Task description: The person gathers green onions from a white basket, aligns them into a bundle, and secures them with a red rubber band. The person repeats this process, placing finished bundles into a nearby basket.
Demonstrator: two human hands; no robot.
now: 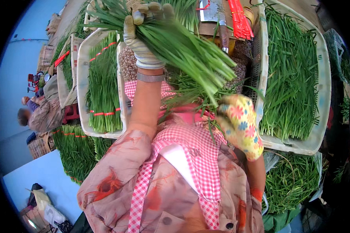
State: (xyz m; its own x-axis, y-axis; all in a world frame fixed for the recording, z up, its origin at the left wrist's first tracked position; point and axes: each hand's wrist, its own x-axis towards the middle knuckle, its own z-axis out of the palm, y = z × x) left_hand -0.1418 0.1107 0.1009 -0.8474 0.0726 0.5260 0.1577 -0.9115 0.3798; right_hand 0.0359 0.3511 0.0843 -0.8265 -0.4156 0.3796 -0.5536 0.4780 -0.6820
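My left hand [147, 35], in a striped knit glove, grips a bunch of green garlic chives [186, 55] by its leafy part. The pale cut ends point down to the right. Below those ends is my right hand [240, 125], in a yellow flowered glove, its fingers bent and blurred; whether it holds a blade is unclear. Loose leaves [189, 93] lie on my lap between the hands. Beyond the bunch, a cleaver [213, 13] with a wooden handle rests beside a bundle of red ties [239, 19].
To the left, a white plastic crate [83, 87] holds chive bunches bound with red ties. A second crate [323, 87] on the right holds loose chives. Leaf scraps [290, 180] fill a bag below it. Another person [43, 115] sits at far left near further bundles.
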